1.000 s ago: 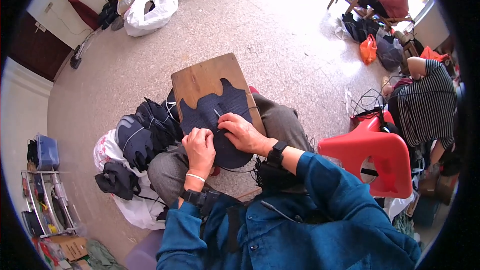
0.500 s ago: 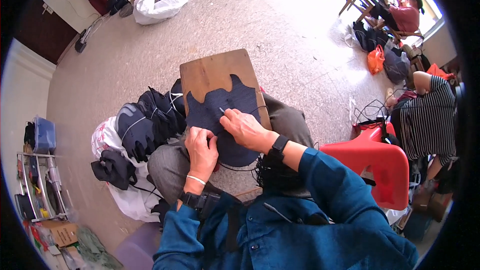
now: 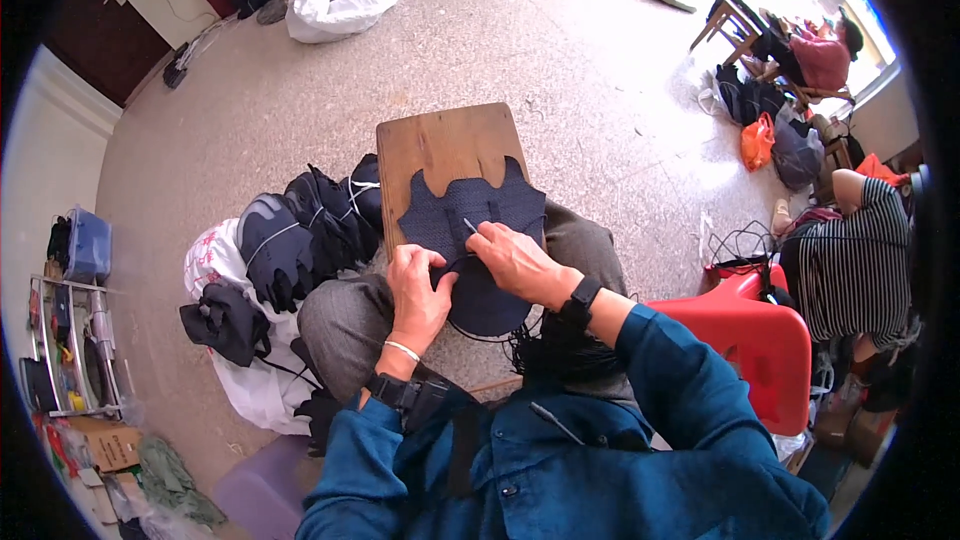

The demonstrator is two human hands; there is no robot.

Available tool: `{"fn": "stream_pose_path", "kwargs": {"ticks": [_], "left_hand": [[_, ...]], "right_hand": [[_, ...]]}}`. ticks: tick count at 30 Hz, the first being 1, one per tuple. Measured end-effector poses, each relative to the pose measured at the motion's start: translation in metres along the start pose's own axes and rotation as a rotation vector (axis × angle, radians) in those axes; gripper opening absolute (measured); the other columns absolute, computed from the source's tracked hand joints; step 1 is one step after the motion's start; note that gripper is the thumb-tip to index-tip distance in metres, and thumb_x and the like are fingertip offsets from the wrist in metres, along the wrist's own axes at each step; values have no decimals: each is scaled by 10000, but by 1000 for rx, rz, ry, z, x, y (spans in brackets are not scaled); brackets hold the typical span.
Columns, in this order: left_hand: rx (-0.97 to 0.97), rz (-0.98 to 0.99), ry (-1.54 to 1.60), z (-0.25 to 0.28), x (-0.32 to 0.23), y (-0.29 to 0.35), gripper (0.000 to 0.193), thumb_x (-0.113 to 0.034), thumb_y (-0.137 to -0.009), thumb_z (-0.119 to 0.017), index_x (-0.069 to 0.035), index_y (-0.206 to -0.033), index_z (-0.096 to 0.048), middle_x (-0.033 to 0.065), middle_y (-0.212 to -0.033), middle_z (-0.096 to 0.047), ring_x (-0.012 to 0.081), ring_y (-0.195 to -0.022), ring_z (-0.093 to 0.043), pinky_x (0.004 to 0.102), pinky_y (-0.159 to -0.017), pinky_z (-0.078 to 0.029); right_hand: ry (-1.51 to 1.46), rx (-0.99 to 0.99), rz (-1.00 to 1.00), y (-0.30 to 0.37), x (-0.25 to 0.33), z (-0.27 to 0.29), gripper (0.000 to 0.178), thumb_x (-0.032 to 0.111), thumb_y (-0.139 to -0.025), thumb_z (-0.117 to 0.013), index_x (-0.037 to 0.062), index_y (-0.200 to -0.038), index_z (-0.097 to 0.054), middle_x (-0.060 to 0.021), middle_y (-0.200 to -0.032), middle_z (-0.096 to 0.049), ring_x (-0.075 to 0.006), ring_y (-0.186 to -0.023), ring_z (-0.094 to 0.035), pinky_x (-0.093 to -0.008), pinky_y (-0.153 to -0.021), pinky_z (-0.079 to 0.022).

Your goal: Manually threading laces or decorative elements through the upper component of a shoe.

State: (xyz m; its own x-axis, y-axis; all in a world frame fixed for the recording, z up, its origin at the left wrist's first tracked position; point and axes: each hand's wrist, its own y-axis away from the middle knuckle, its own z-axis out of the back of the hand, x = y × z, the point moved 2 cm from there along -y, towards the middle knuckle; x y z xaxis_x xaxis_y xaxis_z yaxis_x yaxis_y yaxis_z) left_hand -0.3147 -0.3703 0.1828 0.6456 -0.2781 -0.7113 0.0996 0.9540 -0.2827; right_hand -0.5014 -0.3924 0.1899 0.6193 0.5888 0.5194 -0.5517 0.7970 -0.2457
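A dark blue fabric piece (image 3: 465, 203) with a scalloped, pointed far edge lies on a wooden board (image 3: 450, 135) between my knees. Its near part bends into a rounded dark flap (image 3: 490, 305). My left hand (image 3: 418, 290) pinches the left edge of the fabric, thumb toward the middle. Held in the closed fingers of my right hand (image 3: 515, 262) is a slim metal tool (image 3: 469, 224), its tip over the fabric; the exact kind is too small to tell. A thin dark cord hangs near the flap, partly hidden by my right hand.
Bundles of dark fabric pieces (image 3: 272, 250) rest on white bags at my left. A red plastic stool (image 3: 740, 340) stands at my right, beside a person in a striped top (image 3: 845, 250). Another person (image 3: 822, 55) sits farther back. A white bag (image 3: 343, 0) is on the floor ahead.
The board, fabric and both hands appear shifted slightly right in the view. The fabric's far part looks somewhat narrower and more bent. Both hands keep their grip.
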Motion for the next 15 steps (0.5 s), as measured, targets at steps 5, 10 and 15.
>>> {"fn": "stream_pose_path", "kwargs": {"ticks": [5,10,15], "left_hand": [[-3,-80,-109,-7,1,-2,208,-39,-718,-772,-52,-844,-607,109,-942,-533,327,-897,-557,448,-811,-424],[-35,-65,-177,-14,-6,-1,157,-55,-766,-731,-71,-848,-599,111,-956,-530,326,-973,-535,462,-872,-379],[-12,-61,-200,-14,-10,-3,121,-82,-800,-715,-87,-857,-608,97,-976,-540,317,-991,-541,490,-911,-362]], "right_hand": [[-31,-27,-43,0,-2,-2,148,4,-816,-580,22,-962,-564,-170,-932,-561,-389,-908,-603,-466,-745,-524],[-83,-8,-37,0,-6,3,109,19,-842,-582,29,-951,-580,-168,-915,-571,-390,-888,-603,-476,-742,-515],[-96,-53,-26,-2,-3,2,76,40,-849,-599,24,-916,-569,-177,-886,-570,-399,-859,-604,-481,-719,-507]]}}
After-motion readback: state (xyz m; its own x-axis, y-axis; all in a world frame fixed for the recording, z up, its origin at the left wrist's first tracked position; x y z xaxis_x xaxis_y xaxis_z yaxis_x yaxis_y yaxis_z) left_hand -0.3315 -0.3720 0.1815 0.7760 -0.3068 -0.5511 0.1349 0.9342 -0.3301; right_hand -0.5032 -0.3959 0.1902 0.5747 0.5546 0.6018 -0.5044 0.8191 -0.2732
